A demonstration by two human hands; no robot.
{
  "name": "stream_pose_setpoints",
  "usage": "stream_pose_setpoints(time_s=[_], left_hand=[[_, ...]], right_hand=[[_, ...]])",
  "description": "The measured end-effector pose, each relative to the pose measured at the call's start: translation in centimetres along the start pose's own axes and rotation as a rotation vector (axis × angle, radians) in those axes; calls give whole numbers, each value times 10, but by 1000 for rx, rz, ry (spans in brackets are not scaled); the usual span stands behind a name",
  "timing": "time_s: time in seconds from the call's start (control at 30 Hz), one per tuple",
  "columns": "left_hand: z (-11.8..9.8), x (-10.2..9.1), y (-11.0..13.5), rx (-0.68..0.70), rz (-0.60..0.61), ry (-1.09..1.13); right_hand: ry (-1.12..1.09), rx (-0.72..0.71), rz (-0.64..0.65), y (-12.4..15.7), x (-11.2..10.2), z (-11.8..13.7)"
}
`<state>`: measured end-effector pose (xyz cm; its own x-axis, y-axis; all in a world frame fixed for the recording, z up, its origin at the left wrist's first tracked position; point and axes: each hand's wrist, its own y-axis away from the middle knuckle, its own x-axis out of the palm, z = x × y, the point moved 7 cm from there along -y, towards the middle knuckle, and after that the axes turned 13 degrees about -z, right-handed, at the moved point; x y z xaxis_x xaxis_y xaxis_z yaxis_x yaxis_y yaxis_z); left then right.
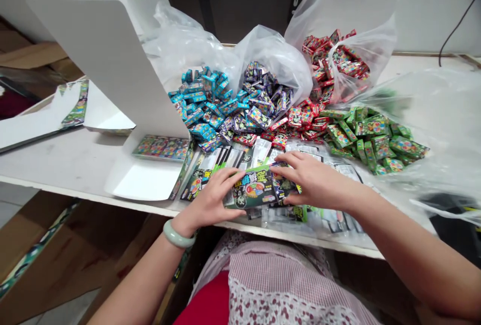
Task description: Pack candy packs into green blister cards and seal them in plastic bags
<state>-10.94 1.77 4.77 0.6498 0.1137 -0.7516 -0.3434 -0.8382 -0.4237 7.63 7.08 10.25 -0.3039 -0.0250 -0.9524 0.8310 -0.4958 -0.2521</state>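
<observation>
A printed green-and-black packet (253,188) with a round colourful picture is held over the front of the table between my two hands. My left hand (212,196) is closed on its left end, thumb below and fingers above. At the other end, my right hand (313,181) grips a dark purple printed piece (282,183) lying against the packet; whether the two are joined I cannot tell. Flat packets (205,177) lie spread beneath and beside my hands. Left of them stands an open white carton (145,185) with a row of small colourful boxes (161,147) inside.
Behind my hands lie heaps of small blue boxes (205,97), purple boxes (259,107), red boxes (334,64) and green boxes (376,137), spilling from clear plastic bags (272,47). Another white carton (107,107) stands at the left. Brown cardboard boxes (75,255) stand below the table edge.
</observation>
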Motion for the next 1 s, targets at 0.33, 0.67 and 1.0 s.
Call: stream_pose_setpoints(time_s=[0.33, 0.67, 1.0], left_hand=[[6, 0, -1, -63, -2, 74], [5, -1, 3, -76, -108, 29], [15, -51, 49, -200, -172, 38]], right_hand=[[-155, 21, -47, -1, 12, -2], [-424, 215, -212, 11, 33, 6], [-307, 162, -321, -134, 80, -13]])
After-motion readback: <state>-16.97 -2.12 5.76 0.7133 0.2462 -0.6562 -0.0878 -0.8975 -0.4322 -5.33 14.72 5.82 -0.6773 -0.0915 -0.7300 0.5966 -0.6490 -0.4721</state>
